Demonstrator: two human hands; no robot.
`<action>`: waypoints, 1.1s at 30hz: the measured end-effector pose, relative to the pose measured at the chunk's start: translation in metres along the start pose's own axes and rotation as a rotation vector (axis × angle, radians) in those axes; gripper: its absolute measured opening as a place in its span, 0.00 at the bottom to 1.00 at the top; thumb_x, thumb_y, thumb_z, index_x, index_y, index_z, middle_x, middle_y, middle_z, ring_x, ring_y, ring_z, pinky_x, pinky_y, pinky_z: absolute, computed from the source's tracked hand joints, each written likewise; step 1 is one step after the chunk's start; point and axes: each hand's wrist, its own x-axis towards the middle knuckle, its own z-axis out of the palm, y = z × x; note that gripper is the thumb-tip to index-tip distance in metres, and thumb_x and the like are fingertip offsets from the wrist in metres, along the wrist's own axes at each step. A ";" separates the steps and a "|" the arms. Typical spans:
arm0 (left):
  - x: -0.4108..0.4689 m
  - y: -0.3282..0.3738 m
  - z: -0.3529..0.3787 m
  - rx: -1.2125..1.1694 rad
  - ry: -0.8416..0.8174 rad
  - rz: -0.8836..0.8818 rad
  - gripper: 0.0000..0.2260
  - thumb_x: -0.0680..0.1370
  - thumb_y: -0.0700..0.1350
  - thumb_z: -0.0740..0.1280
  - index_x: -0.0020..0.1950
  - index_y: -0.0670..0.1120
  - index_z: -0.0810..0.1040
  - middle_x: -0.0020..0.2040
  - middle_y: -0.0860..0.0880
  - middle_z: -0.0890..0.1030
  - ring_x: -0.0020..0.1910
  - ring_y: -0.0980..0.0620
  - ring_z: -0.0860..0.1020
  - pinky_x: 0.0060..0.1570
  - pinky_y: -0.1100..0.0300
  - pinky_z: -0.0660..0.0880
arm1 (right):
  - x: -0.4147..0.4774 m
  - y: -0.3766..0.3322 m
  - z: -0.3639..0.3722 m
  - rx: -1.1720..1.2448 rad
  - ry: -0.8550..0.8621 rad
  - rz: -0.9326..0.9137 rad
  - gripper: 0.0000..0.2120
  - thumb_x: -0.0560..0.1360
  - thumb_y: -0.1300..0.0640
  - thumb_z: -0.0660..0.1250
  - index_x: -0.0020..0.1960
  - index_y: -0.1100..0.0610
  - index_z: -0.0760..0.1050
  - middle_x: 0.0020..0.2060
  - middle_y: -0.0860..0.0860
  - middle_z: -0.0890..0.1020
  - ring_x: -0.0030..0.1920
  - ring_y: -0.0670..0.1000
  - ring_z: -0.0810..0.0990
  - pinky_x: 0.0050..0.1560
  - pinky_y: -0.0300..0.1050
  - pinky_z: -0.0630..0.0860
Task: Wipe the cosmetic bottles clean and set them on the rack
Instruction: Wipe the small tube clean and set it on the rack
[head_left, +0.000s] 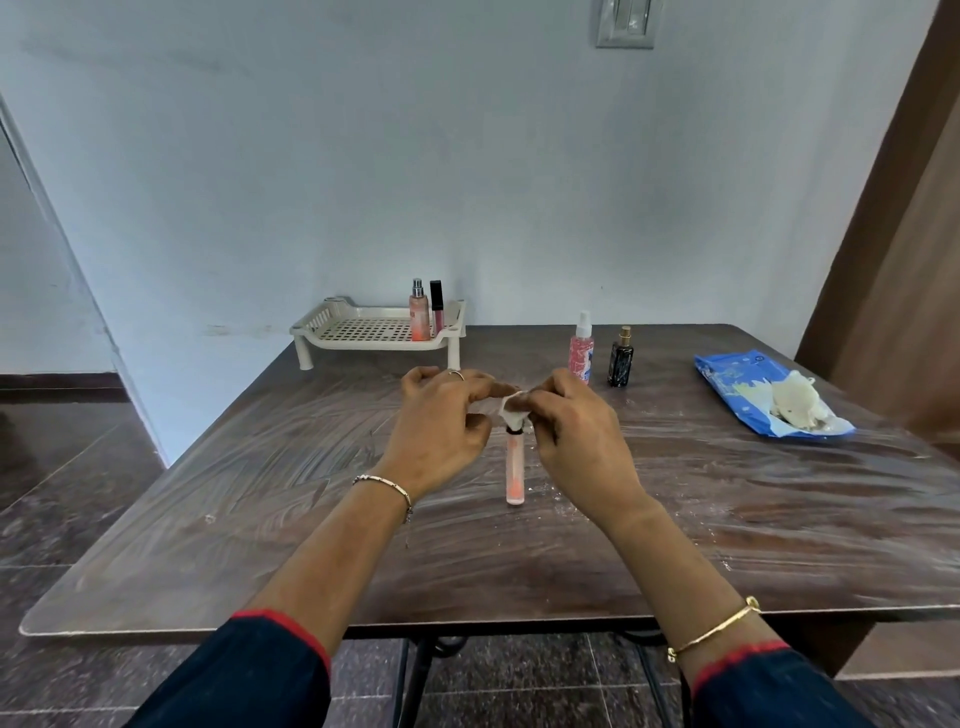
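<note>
Pinched between right hand (576, 441) and, apparently, left hand (441, 421), a white wipe (513, 407) caps the upright pink bottle (515, 475), with the rack (322, 323) at eleven o'clock.

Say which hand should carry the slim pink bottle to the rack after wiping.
Probably left: the left hand flanks the bottle on the side facing the rack; the right hand grips the wipe.
</note>
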 end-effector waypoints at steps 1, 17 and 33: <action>-0.001 0.000 0.000 0.001 0.006 0.003 0.18 0.72 0.38 0.65 0.57 0.55 0.80 0.56 0.58 0.80 0.54 0.59 0.75 0.66 0.56 0.54 | 0.000 -0.001 0.001 -0.004 0.022 -0.010 0.09 0.70 0.69 0.70 0.49 0.60 0.82 0.39 0.50 0.76 0.35 0.46 0.74 0.36 0.38 0.74; 0.002 0.007 0.000 -0.065 0.044 0.057 0.09 0.73 0.49 0.63 0.48 0.55 0.82 0.47 0.62 0.82 0.48 0.63 0.76 0.63 0.56 0.58 | -0.054 0.008 0.013 -0.085 -0.360 0.019 0.12 0.74 0.65 0.65 0.53 0.53 0.81 0.45 0.50 0.74 0.41 0.55 0.79 0.40 0.47 0.75; 0.024 0.006 -0.019 -0.157 -0.148 -0.025 0.05 0.72 0.52 0.71 0.40 0.51 0.82 0.37 0.61 0.81 0.43 0.61 0.76 0.54 0.55 0.71 | -0.041 -0.001 0.010 -0.063 -0.180 -0.008 0.12 0.68 0.68 0.71 0.50 0.58 0.81 0.46 0.51 0.78 0.36 0.54 0.80 0.31 0.48 0.77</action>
